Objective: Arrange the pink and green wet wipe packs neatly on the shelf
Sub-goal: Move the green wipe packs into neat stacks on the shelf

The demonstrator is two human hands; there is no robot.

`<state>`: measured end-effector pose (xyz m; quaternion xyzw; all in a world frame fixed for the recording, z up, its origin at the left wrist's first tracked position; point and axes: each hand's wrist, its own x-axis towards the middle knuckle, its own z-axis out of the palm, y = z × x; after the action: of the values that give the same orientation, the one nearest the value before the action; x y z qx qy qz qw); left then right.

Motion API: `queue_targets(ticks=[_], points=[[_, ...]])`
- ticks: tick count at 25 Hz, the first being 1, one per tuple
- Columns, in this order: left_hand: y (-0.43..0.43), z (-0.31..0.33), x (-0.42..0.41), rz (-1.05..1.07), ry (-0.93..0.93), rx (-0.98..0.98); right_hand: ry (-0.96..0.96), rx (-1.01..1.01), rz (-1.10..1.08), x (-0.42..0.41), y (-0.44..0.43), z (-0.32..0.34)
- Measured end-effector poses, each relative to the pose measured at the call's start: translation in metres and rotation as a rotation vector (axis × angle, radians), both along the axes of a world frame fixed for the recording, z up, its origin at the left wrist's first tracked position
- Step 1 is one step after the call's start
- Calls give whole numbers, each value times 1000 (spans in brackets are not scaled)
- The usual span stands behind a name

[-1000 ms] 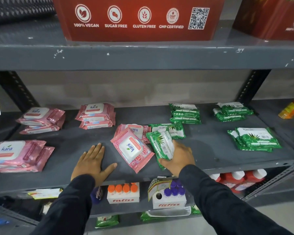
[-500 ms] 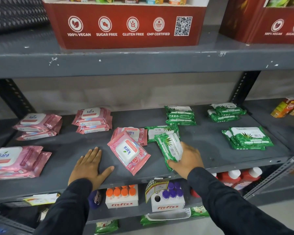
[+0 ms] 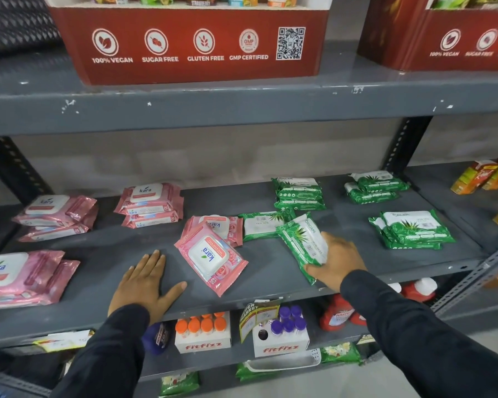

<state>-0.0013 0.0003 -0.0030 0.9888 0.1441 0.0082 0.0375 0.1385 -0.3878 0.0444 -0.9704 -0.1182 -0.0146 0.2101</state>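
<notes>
Right hand (image 3: 335,261) is clamped on a soft green plastic wipe pack with an aloe print (image 3: 302,244), fingers wrapped over its near end and the pack tipped up off the grey metal shelf (image 3: 270,285). Left hand (image 3: 144,282) is just lying flat, fingers spread, palm down on the shelf, holding nothing. If it were me, I'd carry that pack right to the green stack near the front edge (image 3: 411,229) and square the edges so nothing hangs crooked; those floppy packs probably slide if dropped. Right beside the left hand, between the two hands, a pink glossy wipe pack with a white flip lid (image 3: 210,255) lies skewed on top of another pink pack (image 3: 222,226). Neat pink stacks (image 3: 150,203) sit further left, so both likely belong there. One flat green pack (image 3: 263,225) also lies loose behind.
</notes>
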Motion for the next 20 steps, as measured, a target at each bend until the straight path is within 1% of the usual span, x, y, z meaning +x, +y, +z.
queue_targets(ticks=[2, 5, 7, 9, 12, 13, 14, 16, 18, 20], points=[[0, 0, 0, 2, 2, 0, 10, 55, -69, 0, 0, -2], [-1, 1, 0, 2, 7, -1, 79, 167, -277, -2, 6, -4], [-1, 2, 0, 2, 8, -4, 120, 192, -389, -1, 13, -2], [-2, 2, 0, 4, 13, -1, 151, 183, -458, 0, 22, 0], [-1, 2, 0, 7, 8, -7, 249, 282, -529, 2, 33, 1], [-1, 3, 0, 6, 8, -9, 263, 283, -510, 2, 33, 2], [-1, 3, 1, 4, 9, -11, 240, 243, -453, 4, 30, 5], [-1, 1, 0, 1, 0, -14, 150, 106, -249, 11, 20, 16], [0, 0, 0, 2, -10, -12, 133, -90, -1, 23, 5, 31], [2, -1, 0, 0, -13, -18, 149, -390, 228, 35, -4, 41]])
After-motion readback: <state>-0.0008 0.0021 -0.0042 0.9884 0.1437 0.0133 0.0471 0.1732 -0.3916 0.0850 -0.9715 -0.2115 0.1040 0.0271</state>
